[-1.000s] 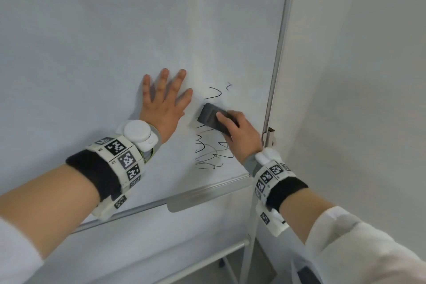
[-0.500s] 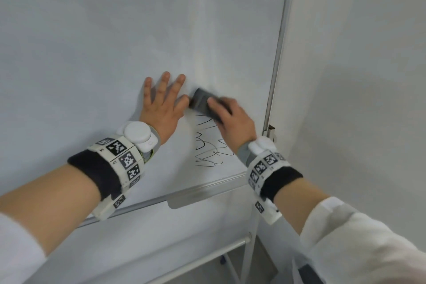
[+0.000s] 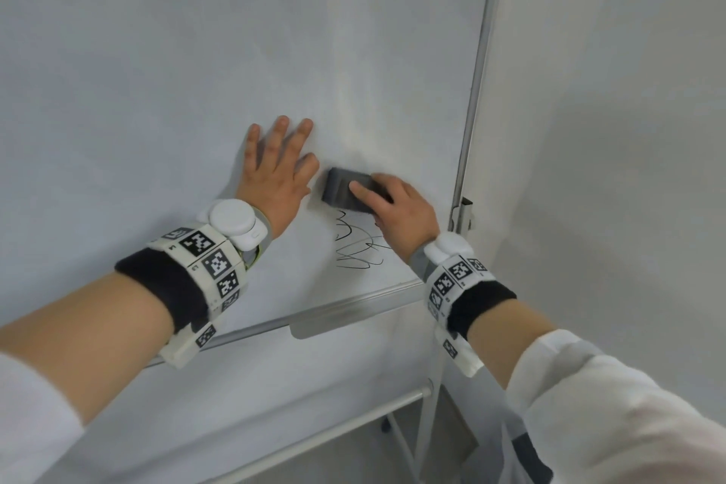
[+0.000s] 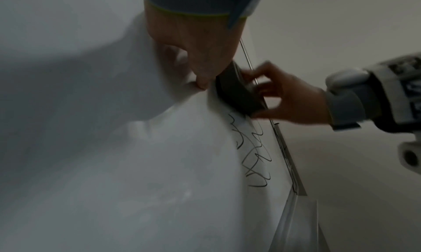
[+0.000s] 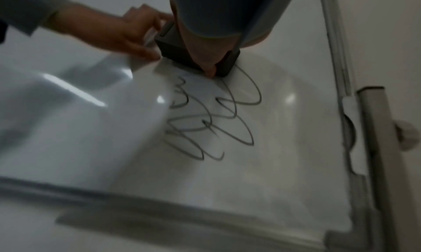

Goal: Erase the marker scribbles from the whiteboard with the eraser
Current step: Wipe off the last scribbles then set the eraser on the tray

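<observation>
A dark grey block eraser (image 3: 347, 191) lies flat against the whiteboard (image 3: 196, 51), just above black marker scribbles (image 3: 359, 248) near the board's lower right corner. My right hand (image 3: 396, 208) grips the eraser, fingers over its top and thumb at its lower edge (image 5: 209, 70). My left hand (image 3: 275, 165) presses flat on the board with fingers spread, its thumb almost touching the eraser's left end. In the left wrist view the eraser (image 4: 237, 92) sits right above the scribbles (image 4: 255, 153). The right wrist view shows the scribbles (image 5: 212, 119) looping below the eraser (image 5: 180, 52).
A metal marker tray (image 3: 334, 316) runs along the board's bottom edge. The board's metal side frame (image 3: 477, 71) and a bracket (image 3: 463, 212) stand just right of my right hand. A white wall (image 3: 609, 110) lies beyond. Stand legs (image 3: 428, 424) show below.
My right hand swept the eraser up and to the left, wiping away the upper strokes, then slid it slightly down to the top of what is left. My left hand stayed put.
</observation>
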Available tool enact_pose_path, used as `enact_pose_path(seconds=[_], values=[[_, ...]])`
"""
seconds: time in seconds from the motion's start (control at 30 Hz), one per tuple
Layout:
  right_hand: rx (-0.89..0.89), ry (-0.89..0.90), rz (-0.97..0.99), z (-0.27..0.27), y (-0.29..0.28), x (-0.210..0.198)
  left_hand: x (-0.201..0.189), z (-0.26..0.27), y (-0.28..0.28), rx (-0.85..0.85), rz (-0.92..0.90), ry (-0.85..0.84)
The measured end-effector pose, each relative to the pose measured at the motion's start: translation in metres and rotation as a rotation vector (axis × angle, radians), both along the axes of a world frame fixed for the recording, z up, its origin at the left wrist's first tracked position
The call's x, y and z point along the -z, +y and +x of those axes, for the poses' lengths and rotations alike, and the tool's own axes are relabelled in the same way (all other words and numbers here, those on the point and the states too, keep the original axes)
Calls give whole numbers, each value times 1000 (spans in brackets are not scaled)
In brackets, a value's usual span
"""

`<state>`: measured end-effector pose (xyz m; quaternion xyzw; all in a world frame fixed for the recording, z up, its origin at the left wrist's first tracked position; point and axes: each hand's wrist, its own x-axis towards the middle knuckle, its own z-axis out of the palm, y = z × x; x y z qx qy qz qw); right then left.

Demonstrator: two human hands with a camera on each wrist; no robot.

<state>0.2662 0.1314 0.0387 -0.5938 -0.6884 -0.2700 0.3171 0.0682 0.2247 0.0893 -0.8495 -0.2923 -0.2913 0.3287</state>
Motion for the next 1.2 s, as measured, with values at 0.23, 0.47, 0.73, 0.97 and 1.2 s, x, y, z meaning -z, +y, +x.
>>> enact_pose_path(seconds=[0.23,0.47,0.73,0.97,1.2], values=[[-9,14,68,3,3,-26,9,-5,-4,-15,-37,57],[-106,-160,5,3,-5,28,21,-15,0,-32,-34,121],[-52,-54,-7,-7,-3,-12,30,-14,-8,-39,-63,124],[-219,-358,-55,5,-9,43,45,-22,-8,-34,-83,173],[-217,-314,-46,-6,-7,25,50,-23,-7,-26,-62,164]])
